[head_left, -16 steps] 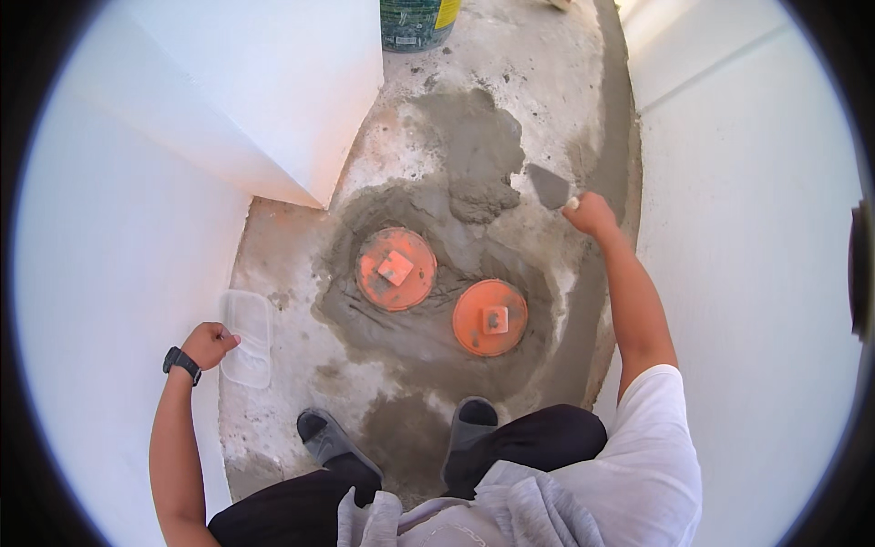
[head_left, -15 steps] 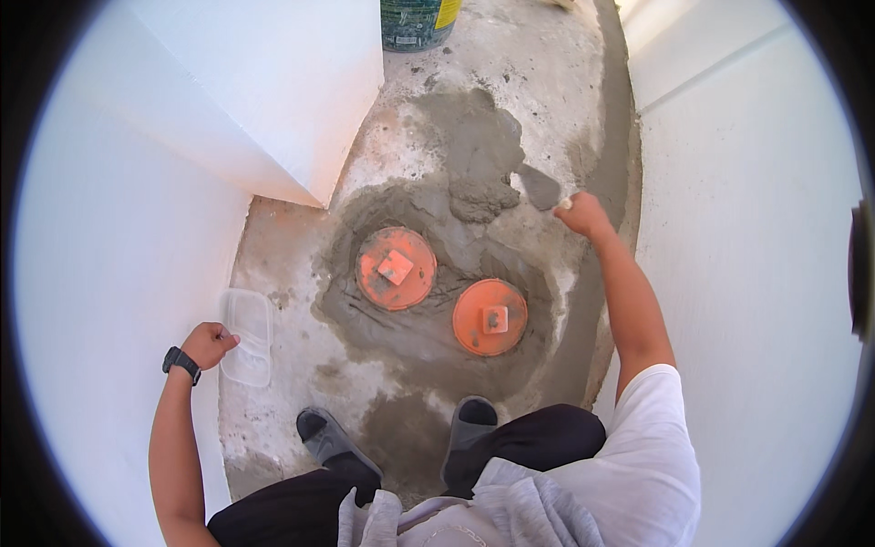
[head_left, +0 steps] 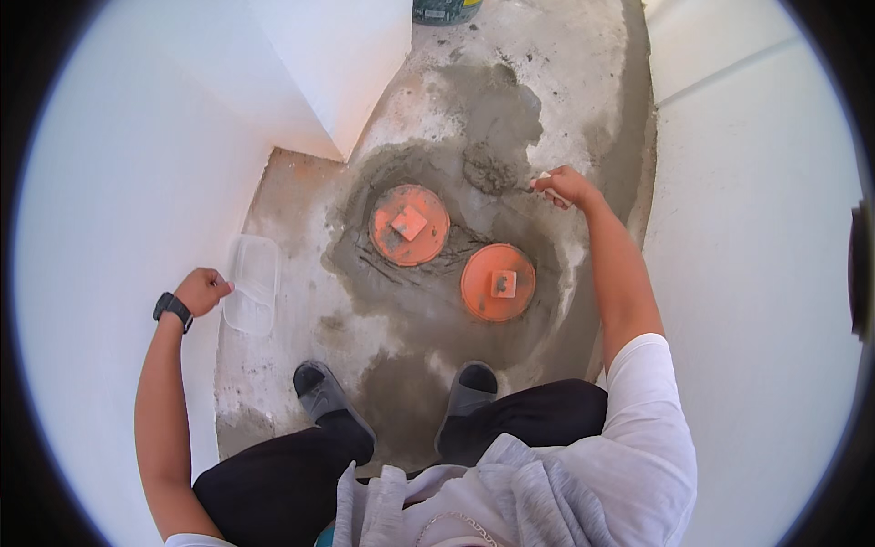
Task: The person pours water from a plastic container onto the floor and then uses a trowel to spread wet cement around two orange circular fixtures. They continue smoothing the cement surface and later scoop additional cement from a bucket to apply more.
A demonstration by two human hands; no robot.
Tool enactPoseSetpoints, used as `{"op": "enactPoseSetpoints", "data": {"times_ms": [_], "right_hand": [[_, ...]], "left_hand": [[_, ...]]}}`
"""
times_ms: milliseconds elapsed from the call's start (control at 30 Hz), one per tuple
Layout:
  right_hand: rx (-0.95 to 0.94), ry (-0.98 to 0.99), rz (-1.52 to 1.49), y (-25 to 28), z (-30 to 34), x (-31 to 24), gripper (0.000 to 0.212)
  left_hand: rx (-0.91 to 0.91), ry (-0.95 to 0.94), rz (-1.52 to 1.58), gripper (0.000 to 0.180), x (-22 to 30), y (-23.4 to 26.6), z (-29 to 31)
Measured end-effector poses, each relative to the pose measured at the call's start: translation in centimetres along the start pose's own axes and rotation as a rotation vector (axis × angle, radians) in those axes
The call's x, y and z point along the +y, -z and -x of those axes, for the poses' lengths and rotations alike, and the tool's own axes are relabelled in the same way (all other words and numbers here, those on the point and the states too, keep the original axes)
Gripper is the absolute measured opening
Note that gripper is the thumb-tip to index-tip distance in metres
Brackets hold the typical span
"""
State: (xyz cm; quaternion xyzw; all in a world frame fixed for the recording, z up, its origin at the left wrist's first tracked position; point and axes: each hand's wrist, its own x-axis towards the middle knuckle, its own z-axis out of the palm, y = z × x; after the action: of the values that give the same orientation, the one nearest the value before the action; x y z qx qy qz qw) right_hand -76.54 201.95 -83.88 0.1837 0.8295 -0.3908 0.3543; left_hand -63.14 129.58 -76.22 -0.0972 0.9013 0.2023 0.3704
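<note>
My right hand (head_left: 567, 187) is closed around the pale handle of a trowel (head_left: 546, 175). Its blade is at the right side of a heap of wet grey mortar (head_left: 489, 170) and can hardly be made out. At the left, my left hand (head_left: 202, 291), with a black watch on the wrist, pinches the near rim of a clear plastic tub (head_left: 253, 305). Two round orange caps with square knobs, a farther one (head_left: 428, 205) and a nearer one (head_left: 480, 305), sit in spread wet mortar (head_left: 401, 314) between my hands.
White walls rise on the left (head_left: 118, 191) and right (head_left: 747, 273), and a wall corner (head_left: 337, 109) juts in at upper left. A dark green bucket (head_left: 445, 11) stands at the far end. My feet in grey slides (head_left: 333, 398) are on the rough floor near the mortar.
My right hand has brought the trowel leftward to the mortar heap, and its blade no longer shows plainly. My left hand stays at the tub. The whole scene has shifted upward in view.
</note>
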Motion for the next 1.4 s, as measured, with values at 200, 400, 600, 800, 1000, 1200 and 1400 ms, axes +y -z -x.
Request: {"op": "enactPoseSetpoints", "data": {"times_ms": [200,400,600,800,1000,1200,1400], "right_hand": [[0.072,0.124,-0.070,0.3,4.3,0.4,0.036],[0.033,0.241,-0.102,-4.0,14.8,2.0,0.033],[-0.201,0.096,-0.596,-16.4,22.2,5.8,0.026],[-0.114,0.134,-0.793,-27.0,21.0,3.8,0.039],[0.126,0.077,-0.695,-31.1,17.0,-0.5,0.049],[0.147,0.104,-0.540,-30.0,17.0,-0.1,0.049],[0.413,0.488,0.088,-25.4,13.9,0.1,0.045]], "left_hand": [[0.007,0.023,-0.038,0.037,0.7,0.4,0.0],[0.047,-0.036,-0.108,0.038,2.2,0.4,0.0],[0.053,-0.106,-0.156,0.035,4.2,0.2,-0.3],[-0.014,-0.171,-0.229,0.034,5.0,-0.1,-3.5],[-0.023,-0.215,-0.260,0.035,6.0,3.0,-7.8],[-0.015,-0.180,-0.226,0.034,5.9,4.1,-8.8],[0.002,-0.128,-0.192,0.034,5.0,6.4,-8.9]]}}
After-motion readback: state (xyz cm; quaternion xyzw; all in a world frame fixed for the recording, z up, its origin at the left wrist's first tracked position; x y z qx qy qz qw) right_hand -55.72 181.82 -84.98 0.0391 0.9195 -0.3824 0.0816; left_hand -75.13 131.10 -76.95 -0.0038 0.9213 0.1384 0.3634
